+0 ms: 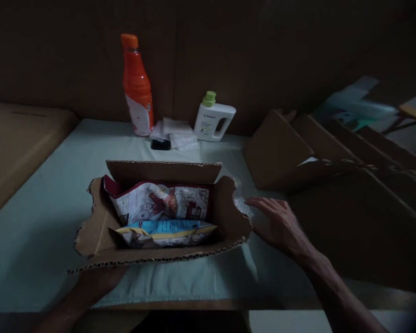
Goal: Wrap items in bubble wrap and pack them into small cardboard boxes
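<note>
An open cardboard box (225, 243) stands in front of me, its ragged flaps spread. Inside lie a white and dark-red printed bag (166, 203) and, closer to me, a blue and yellow bag (173, 226). My left hand (102, 277) is at the lower front left of the box; its fingers are hidden behind the front flap. By the box's right side is my right hand (275, 222), fingers stretched towards the box, tips at a piece of bubble wrap (243, 206). Its thumb is hidden.
Along the back stand an orange bottle (137, 88) and a white jug with a green cap (213, 121). Between them lie bubble-wrapped packets (180, 134) and a small black item (160, 144). Cardboard dividers (333, 185) flank the right; a large carton (24, 148) sits left.
</note>
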Motion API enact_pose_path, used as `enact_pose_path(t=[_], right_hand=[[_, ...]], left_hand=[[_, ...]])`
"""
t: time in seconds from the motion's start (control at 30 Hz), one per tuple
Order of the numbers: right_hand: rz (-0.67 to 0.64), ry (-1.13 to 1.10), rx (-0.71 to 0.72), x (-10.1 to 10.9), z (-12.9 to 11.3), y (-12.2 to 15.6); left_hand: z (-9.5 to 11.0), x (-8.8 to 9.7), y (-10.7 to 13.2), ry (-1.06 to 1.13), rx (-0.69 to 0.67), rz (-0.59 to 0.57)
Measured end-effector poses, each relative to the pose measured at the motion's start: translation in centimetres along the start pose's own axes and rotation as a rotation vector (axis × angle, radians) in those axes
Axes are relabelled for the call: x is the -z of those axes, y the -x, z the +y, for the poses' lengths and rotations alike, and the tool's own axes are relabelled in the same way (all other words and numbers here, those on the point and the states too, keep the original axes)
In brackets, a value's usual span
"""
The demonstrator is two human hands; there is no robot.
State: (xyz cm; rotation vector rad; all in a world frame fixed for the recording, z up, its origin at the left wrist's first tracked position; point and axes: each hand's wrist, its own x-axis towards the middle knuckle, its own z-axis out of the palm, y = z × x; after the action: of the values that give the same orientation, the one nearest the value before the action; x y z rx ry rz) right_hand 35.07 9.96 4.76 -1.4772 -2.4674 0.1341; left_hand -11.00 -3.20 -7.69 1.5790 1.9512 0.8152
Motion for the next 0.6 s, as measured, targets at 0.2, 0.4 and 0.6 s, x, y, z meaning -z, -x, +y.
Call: enact_pose_path(t=[0.2, 0.4, 0.6], right_hand=[[-0.163, -0.445, 0.106, -3.6, -5.7, 1.7], [-0.077, -0.546, 0.051, -7.1, -9.0, -2.9], [-0.012, -0.458, -0.058, -6.8, -9.4, -8.2]], left_hand=[[4.3, 0.6, -0.3, -0.076, -0.07, 0.044], [6.6, 1.2, -4.1, -0.045, -0.088, 0.089], [8.4, 0.8, -11.2, 0.047, -0.05, 0.134]])
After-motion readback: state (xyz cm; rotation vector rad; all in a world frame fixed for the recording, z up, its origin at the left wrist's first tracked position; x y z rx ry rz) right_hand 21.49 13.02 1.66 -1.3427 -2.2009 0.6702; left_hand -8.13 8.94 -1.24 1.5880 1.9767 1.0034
